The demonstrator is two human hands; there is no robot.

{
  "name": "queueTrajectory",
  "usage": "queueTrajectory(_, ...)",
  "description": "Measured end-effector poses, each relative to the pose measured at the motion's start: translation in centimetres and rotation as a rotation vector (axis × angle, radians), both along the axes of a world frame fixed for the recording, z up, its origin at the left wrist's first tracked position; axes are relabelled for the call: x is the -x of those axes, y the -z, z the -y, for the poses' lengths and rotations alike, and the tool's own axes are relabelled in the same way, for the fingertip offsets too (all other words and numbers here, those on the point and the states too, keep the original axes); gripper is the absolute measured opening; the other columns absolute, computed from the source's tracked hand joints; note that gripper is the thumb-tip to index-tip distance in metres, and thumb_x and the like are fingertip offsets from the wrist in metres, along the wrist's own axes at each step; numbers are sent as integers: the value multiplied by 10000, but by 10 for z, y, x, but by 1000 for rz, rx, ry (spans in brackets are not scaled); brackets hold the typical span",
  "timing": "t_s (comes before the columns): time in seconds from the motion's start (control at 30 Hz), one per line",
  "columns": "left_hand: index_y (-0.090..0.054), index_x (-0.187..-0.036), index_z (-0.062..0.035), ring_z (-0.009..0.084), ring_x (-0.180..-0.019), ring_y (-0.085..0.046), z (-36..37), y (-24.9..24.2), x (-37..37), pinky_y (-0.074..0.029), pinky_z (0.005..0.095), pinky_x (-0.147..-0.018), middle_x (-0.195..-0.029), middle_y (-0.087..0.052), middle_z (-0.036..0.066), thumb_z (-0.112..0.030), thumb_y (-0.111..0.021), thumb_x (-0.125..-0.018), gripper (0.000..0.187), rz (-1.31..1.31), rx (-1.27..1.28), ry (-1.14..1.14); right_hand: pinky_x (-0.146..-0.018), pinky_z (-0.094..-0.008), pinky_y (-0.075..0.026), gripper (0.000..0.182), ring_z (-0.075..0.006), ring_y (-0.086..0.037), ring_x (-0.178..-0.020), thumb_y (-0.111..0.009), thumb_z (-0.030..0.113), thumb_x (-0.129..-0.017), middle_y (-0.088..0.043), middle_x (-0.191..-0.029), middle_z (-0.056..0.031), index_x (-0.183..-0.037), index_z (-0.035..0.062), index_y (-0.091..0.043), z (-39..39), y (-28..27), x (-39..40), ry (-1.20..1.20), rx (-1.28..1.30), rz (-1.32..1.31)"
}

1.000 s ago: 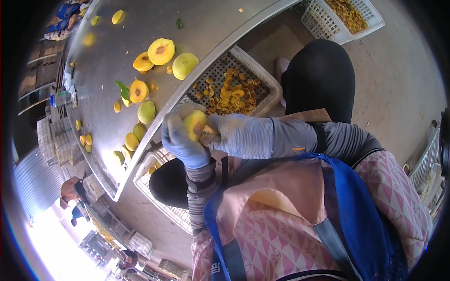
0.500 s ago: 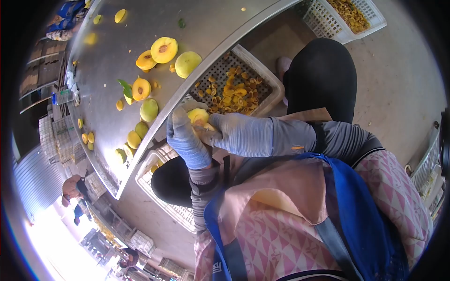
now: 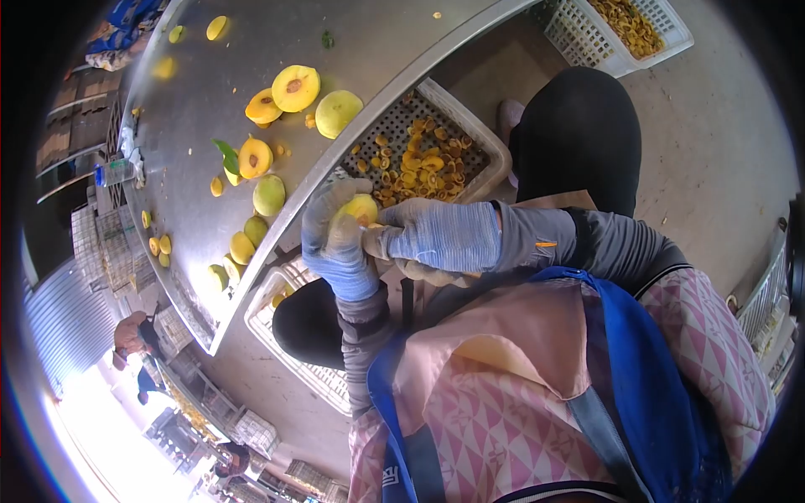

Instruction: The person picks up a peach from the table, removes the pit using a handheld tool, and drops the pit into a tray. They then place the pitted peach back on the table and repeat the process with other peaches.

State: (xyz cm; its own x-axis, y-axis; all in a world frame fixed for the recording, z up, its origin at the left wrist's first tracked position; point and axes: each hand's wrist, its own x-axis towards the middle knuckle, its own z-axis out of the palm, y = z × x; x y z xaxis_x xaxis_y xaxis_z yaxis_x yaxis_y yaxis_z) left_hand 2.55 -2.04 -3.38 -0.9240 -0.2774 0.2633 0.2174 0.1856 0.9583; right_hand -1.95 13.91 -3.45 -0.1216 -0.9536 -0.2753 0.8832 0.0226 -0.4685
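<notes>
My left hand [image 3: 340,243], in a blue and grey glove, curls around a yellow peach [image 3: 362,209] just past the table edge. My right hand [image 3: 444,239], gloved alike, is closed close against it, with thumb and fingertips near the fruit's lower side. Whatever the right fingers grip is hidden. On the metal table [image 3: 201,101] lie halved peaches, including a large cut half [image 3: 296,89] with its brown stone showing, and a whole yellow-green peach [image 3: 339,114]. Below the hands stands a crate [image 3: 490,172] holding brown stones and yellow scraps.
Another white crate [image 3: 579,38] with stones and scraps stands at the upper right. A further white crate [image 3: 323,381] is by my left knee. The table's raised metal rim [image 3: 390,105] runs between the fruit and my lap. A person [image 3: 134,335] is in the background.
My right hand has turned and shifted slightly right, so more of its curled fingers show underneath. The left fingers have closed further around the peach, which stays held.
</notes>
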Motion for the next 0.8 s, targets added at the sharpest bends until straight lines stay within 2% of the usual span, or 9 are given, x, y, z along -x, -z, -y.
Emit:
queueTrajectory(0.07, -622, -1091, 23, 217, -853, -606, -1, 0, 1, -502, 335, -812, -972, -664, 157, -288, -628, -874, 380, 21, -38, 38, -311, -215, -341, 323, -52, -443, -385, -546, 430, -961, -479, -563, 47, -968, 106, -552, -1, 10, -1, -9, 138, 279)
queueTrajectory(0.27, -621, -1089, 18, 189, -872, -609, -3, -6, 0, -503, 308, -793, -994, -658, 159, -345, -659, -870, 426, 134, -80, -55, -315, -194, -329, 245, -59, -413, -387, -580, 363, -950, -480, -592, 44, -954, 120, -553, -8, -14, 8, -27, -140, -133)
queueTrajectory(0.37, -616, -1071, 29, 183, -848, -614, 5, -8, 1, -505, 303, -762, -971, -662, 159, -395, -650, -875, 469, 250, -253, 101, -327, -189, -327, 211, -55, -402, -391, -583, 348, -949, -476, -611, 38, -949, 140, -552, -7, 6, 5, -46, 93, 243)
queueTrajectory(0.43, -621, -1042, 35, 184, -810, -615, 12, -10, 0, -503, 303, -746, -926, -665, 154, -433, -653, -865, 502, 401, -354, 216, -390, -214, -376, 185, -71, -435, -440, -566, 331, -960, -482, -619, 34, -975, 147, -560, 0, 15, 2, -184, 249, 735)
queueTrajectory(0.47, -621, -1042, 35, 184, -810, -615, 11, -11, 0, -503, 303, -746, -926, -665, 154, -433, -653, -865, 502, 397, -354, 213, -390, -214, -376, 185, -71, -435, -440, -566, 331, -960, -482, -619, 34, -975, 147, -560, -1, 17, 4, -189, 248, 732)
queueTrajectory(0.53, -634, -1021, 25, 179, -784, -615, 4, -10, -1, -501, 292, -737, -886, -665, 143, -412, -643, -879, 459, 318, -404, 75, -479, -295, -452, 205, -143, -531, -525, -552, 300, -966, -546, -649, -30, -1031, 107, -574, -6, 5, 13, -169, 131, 257)
queueTrajectory(0.57, -634, -1021, 25, 179, -784, -615, -1, -9, 0, -501, 292, -737, -886, -665, 143, -412, -643, -879, 459, 317, -406, 74, -479, -295, -452, 205, -143, -531, -525, -552, 300, -966, -546, -649, -30, -1031, 107, -574, 0, 8, 5, -170, 130, 257)
queueTrajectory(0.63, -648, -997, 21, 165, -772, -612, -9, -7, 4, -494, 266, -727, -863, -667, 123, -336, -622, -903, 370, 262, -335, -115, -525, -395, -485, 318, -286, -613, -576, -562, 331, -950, -614, -698, -146, -1012, 20, -574, 17, 12, -16, 388, -208, -941)
queueTrajectory(0.8, -658, -977, 15, 142, -773, -609, -15, -11, 5, -491, 250, -726, -859, -666, 91, -215, -595, -922, 245, 266, -166, -208, -636, -447, -507, 361, -372, -645, -687, -528, 339, -958, -640, -772, -214, -1049, -10, -549, 13, 5, -19, 370, -365, -1214)
